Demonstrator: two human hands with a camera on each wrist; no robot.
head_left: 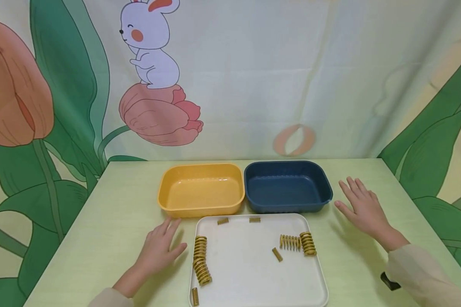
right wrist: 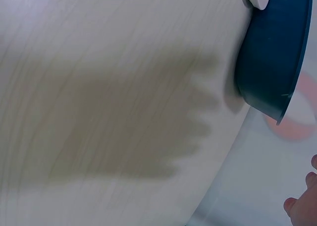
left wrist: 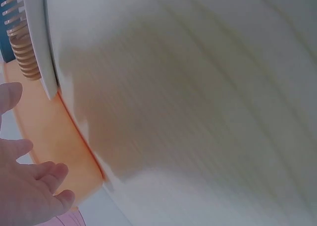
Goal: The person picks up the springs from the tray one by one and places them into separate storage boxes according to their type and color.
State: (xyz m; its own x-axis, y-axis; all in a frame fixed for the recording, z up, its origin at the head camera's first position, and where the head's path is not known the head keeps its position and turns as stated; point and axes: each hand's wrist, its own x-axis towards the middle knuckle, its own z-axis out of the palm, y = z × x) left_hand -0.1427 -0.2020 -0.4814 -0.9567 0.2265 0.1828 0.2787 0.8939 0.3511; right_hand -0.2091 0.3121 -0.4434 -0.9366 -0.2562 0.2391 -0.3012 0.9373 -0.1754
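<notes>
My left hand [head_left: 157,249] hovers left of the white tray [head_left: 253,281], fingers spread, near the front corner of the yellow bin [head_left: 201,209]. On the right, my right hand [head_left: 366,213] is held above the table beside the dark blue bin [head_left: 288,209], its fingers extended and holding nothing. Two thick gold coil springs [head_left: 200,247] lie end to end along the tray's left side. Another thick spring [head_left: 290,242] lies on its side against an upright-lying one [head_left: 308,244] at the right edge. Small thin springs [head_left: 277,254] are scattered on the tray, two of them near its back rim.
Both bins stand side by side behind the tray, with bare insides. A small black object [head_left: 390,281] shows by the right sleeve. Behind the pale green table [head_left: 80,238] hangs a curtain [head_left: 238,76] printed with a rabbit and tulips.
</notes>
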